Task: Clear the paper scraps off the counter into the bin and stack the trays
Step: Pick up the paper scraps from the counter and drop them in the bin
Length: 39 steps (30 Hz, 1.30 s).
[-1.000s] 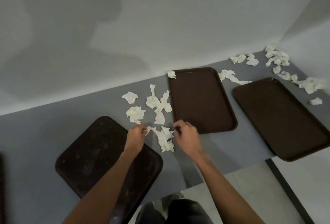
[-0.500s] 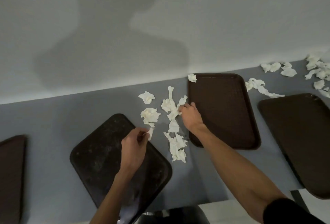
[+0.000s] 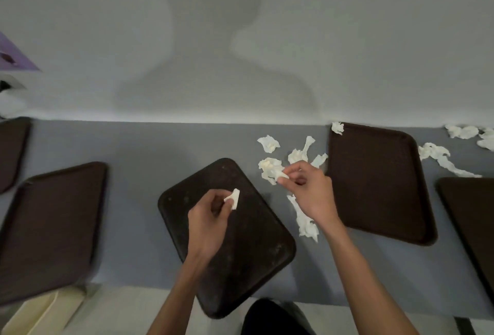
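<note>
A: Left hand, pose?

B: Left hand (image 3: 207, 219) hovers over the scuffed dark brown rectangular tray (image 3: 254, 251). The tray lies skewed at the worktop's front edge with one corner overhanging. The forearm rises from the front edge and the wrist is straight. Thumb and forefinger pinch a small white paper scrap (image 3: 234, 198). The other fingers curl toward the palm.

A: Right hand?

B: Right hand (image 3: 311, 190) is knuckles up and its forearm angles leftward. It sits over the grey worktop (image 3: 133, 147), between the scuffed tray and the clean brown rectangular tray (image 3: 379, 182). Thumb and forefinger nip the edge of a crumpled white scrap (image 3: 268, 166). Cannot tell whether that scrap is off the surface.

A: Loose paper?

B: A cluster of white scraps (image 3: 299, 154) lies just beyond the right hand, toward the back edge. A long torn strip (image 3: 304, 223) lies just beside the right wrist. One small scrap (image 3: 337, 128) sits on the clean tray's back left corner. Further scraps (image 3: 462, 131) lie along the back edge near the right end.

A: Other trays?

B: A third brown tray (image 3: 50, 227) lies flat to the left of the scuffed tray, apart from it.
</note>
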### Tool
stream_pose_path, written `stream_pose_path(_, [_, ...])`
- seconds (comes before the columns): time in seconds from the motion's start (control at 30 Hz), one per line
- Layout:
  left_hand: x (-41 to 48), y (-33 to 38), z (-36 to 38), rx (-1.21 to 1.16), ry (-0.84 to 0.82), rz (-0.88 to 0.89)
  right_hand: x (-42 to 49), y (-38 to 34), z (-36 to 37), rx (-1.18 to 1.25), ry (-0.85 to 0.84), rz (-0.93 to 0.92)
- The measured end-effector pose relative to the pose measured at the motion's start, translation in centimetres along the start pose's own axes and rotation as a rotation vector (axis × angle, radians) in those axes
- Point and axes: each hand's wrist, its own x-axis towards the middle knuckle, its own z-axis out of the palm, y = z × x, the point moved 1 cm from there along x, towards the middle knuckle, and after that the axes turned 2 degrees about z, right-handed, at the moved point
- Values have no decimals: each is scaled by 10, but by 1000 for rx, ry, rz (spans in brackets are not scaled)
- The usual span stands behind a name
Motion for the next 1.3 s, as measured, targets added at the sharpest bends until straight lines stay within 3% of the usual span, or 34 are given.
stream_pose_path(0.17, [-41, -30, -100, -92, 134, -17, -75, -62, 97, 78, -183, -73])
stream_pose_path(0.43, [-137, -137, -298, -100, 376, -139, -219, -127, 284, 102, -419, -126])
stream_pose_path(0.8, [-228, -297, -499, -27, 705, -470, -345, -162, 540, 9, -765, -142])
stream_pose_path(1.03, [-217, -434, -606, -40, 685, -684, -386, -152, 724, -43, -845, -48])
stream_pose_path(1.3, [-172, -571, -711, -60, 643, -857, -414, -149, 913, -130, -809, 33])
